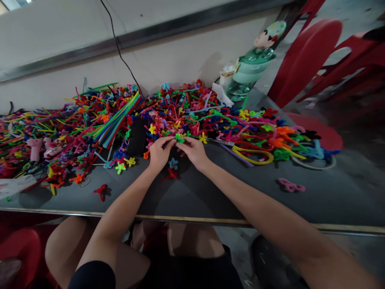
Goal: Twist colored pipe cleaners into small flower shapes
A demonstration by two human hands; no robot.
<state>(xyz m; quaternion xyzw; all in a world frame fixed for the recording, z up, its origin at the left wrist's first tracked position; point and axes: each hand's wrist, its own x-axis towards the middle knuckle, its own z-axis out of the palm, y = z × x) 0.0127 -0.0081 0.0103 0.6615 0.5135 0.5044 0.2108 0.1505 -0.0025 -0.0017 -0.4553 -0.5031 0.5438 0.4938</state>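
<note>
My dark short sleeve lies nearest, well to the near side of the black rectangular phone that I take my bearings from. Left of the phone and closer to me, a red fuzzy twist of chenille stem sits beside my left forearm; if my elbow swung out, I could sweep it off the grey tabletop. Just right of the phone, my left hand has thumb and fingertip pinched at one side of a small bright green fuzzy flower-like chenille piece, and a little further right my right hand nips the other side. Uneven pulling might loosen a bend or let the piece slip, and among the many-coloured heap of fuzzy stems that spreads to both sides of the phone I could easily lose it. Further right of the phone, a slim silver metal blade narrows toward my right hand; a careless shift might bring a knuckle onto its tip. The green piece itself looks plush and compact, with short rounded lobes bunched close; my fingertips cover part of it, so I cannot tell how its middle is fastened.
</note>
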